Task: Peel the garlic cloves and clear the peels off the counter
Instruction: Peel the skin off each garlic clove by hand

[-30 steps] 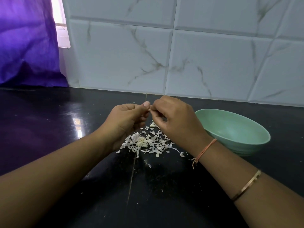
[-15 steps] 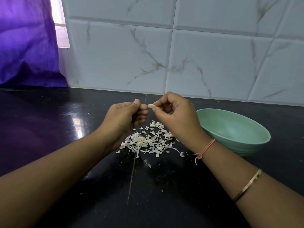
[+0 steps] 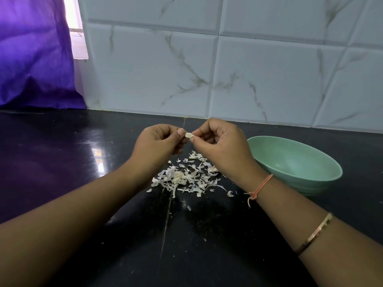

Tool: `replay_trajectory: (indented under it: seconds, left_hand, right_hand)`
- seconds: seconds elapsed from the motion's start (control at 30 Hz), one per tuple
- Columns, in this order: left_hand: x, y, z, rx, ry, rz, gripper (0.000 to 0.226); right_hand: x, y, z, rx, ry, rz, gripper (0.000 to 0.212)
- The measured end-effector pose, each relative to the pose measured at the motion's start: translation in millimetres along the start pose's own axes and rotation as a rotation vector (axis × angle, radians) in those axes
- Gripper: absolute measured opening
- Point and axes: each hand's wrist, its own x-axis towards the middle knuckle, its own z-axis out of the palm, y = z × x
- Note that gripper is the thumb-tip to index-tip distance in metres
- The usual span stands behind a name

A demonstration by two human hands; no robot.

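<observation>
Black polished counter [image 3: 62,183], white marble-look tiles behind, purple curtain [image 3: 35,59] at far left by a window strip.

Left hand [image 3: 157,146] was raised above the counter, fingers curled in, thumb and forefinger tip pinching one end of a small pale clove [image 3: 188,135]. The clove sat in the air between both hands, above and behind the pile, not touching the counter.

Peels [image 3: 186,177] lay in a loose heap directly under the hands, with a few flakes scattered toward the near edge. Likely the hands worked over that spot so the skin dropped in one place for easy sweeping.

Right hand [image 3: 221,148] was also curled, with its thumb and forefinger nipping the clove's other end. Looked like one hand steadied while the other picked at the skin; which did which I could not tell. A thread band and a bangle were on that arm.

Green bowl [image 3: 290,158] stood just right of the pile, near the right wrist, probably there for peeled cloves. Its contents were not visible from this angle.

Peeling was under way, and clearing had not begun.
</observation>
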Motion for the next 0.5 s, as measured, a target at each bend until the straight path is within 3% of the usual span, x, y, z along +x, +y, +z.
replay_trajectory:
  seconds: [0.17, 0.23, 0.37, 0.5]
  left_hand:
    - [2, -1, -1, 0.018, -0.003, 0.058, 0.02]
    - [2, -3, -3, 0.077, -0.065, 0.133, 0.012]
    - [5, -3, -9, 0.247, -0.194, 0.292, 0.019]
    - [9, -1, -15, 0.233, -0.226, 0.298, 0.017]
  right_hand:
    - [3, 1, -1, 0.047, 0.007, 0.035, 0.012]
    - [4, 1, -3, 0.07, -0.016, 0.048, 0.013]
    - [4, -1, -7, 0.114, -0.091, 0.06, 0.011]
    - [5, -1, -9, 0.079, -0.114, 0.018, 0.008]
